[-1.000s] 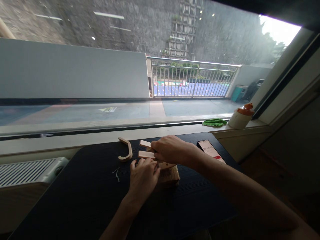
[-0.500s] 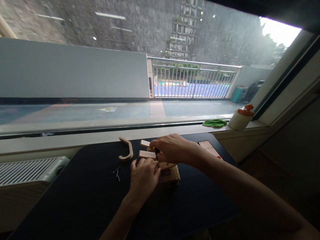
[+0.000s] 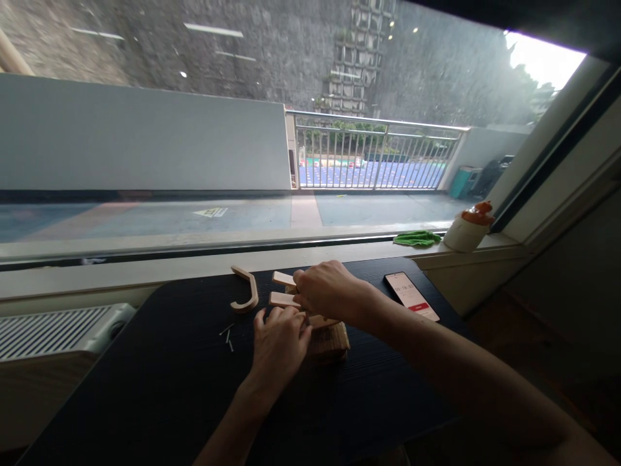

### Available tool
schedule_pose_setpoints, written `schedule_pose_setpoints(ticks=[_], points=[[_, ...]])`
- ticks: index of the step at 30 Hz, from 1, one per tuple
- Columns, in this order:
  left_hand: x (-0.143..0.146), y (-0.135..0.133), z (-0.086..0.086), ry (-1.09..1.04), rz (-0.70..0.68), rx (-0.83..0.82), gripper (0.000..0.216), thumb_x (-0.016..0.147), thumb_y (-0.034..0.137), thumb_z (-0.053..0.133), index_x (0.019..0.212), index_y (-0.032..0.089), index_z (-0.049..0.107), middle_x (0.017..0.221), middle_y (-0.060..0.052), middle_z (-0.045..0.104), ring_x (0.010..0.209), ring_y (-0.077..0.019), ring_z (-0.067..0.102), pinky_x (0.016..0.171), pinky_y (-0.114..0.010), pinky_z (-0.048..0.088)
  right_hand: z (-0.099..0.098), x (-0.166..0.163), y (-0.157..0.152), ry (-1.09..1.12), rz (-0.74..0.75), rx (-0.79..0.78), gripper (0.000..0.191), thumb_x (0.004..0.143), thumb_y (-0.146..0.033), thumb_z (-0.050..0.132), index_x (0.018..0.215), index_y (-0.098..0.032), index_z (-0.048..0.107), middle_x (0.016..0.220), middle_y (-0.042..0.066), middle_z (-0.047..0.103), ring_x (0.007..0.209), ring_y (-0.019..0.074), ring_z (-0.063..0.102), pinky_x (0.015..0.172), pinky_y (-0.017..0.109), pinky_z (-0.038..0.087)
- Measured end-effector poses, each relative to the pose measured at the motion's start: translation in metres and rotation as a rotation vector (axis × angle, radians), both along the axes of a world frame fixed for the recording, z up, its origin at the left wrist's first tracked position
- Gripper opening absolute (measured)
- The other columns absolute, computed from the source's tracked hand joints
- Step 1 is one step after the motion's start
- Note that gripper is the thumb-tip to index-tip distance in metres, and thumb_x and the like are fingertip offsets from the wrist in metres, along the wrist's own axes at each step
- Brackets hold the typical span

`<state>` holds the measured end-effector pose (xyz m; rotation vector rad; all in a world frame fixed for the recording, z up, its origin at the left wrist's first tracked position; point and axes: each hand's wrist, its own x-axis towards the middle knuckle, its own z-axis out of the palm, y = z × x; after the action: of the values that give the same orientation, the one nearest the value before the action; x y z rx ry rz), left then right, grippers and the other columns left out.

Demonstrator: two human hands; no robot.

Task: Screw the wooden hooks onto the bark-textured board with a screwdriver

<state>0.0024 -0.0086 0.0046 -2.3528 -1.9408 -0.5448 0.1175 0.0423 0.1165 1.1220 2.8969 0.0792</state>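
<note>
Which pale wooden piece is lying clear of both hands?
The hook-shaped piece, farthest left on the black table; the other pieces are partly covered by the right hand and left hand.

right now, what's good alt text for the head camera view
A bare left hand and bare right hand partly cover pale wooden bars and a brown wooden block on a black table. A pale wooden hook and thin metal fasteners lie left, a lit phone right.

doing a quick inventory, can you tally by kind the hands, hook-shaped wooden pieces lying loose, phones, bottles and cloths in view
Hands: 2, left hand and right hand
Hook-shaped wooden piece: 1
Phone: 1
Bottle: 1
Green cloth: 1
Total: 6
</note>
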Motion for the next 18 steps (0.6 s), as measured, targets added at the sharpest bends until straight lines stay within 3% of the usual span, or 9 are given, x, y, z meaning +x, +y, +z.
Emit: schedule_pose_setpoints(ticks=[7, 14, 18], points=[[0.0, 0.0, 0.001, 0.006, 0.0, -0.003, 0.02, 0.082, 0.028, 0.044, 0.079, 0.022, 0.063, 0.088, -0.004, 0.063, 0.092, -0.0236, 0.05, 0.091, -0.045, 0.024, -0.001, 0.008, -0.002, 0.051, 0.051, -0.004, 0.025, 0.082, -0.032, 0.046, 0.1, -0.017, 0.054, 0.078, 0.007, 0.066, 0.069, 0.0231, 0.062, 0.056, 0.03, 0.041], [0.0, 0.0, -0.001, -0.004, 0.002, -0.007, 0.019, 0.082, 0.027, 0.045, 0.085, 0.023, 0.063, 0.093, -0.004, 0.062, 0.094, -0.0233, 0.05, 0.093, -0.044, 0.023, 0.001, 0.014, -0.004, 0.044, 0.08, -0.068, 0.031, 0.081, -0.02, 0.043, 0.112, -0.017, 0.046, 0.08, 0.007, 0.066, 0.07, 0.0202, 0.061, 0.057, 0.028, 0.04], [0.0, 0.0, 0.0, -0.014, 0.003, -0.012, 0.018, 0.081, 0.027, 0.045, 0.083, 0.023, 0.062, 0.09, -0.003, 0.062, 0.093, -0.0229, 0.05, 0.093, -0.044, 0.023, 0.0, 0.011, -0.003, 0.029, 0.041, -0.058, 0.025, 0.081, -0.026, 0.042, 0.102, -0.016, 0.052, 0.081, 0.009, 0.066, 0.071, 0.0214, 0.061, 0.059, 0.029, 0.04]])
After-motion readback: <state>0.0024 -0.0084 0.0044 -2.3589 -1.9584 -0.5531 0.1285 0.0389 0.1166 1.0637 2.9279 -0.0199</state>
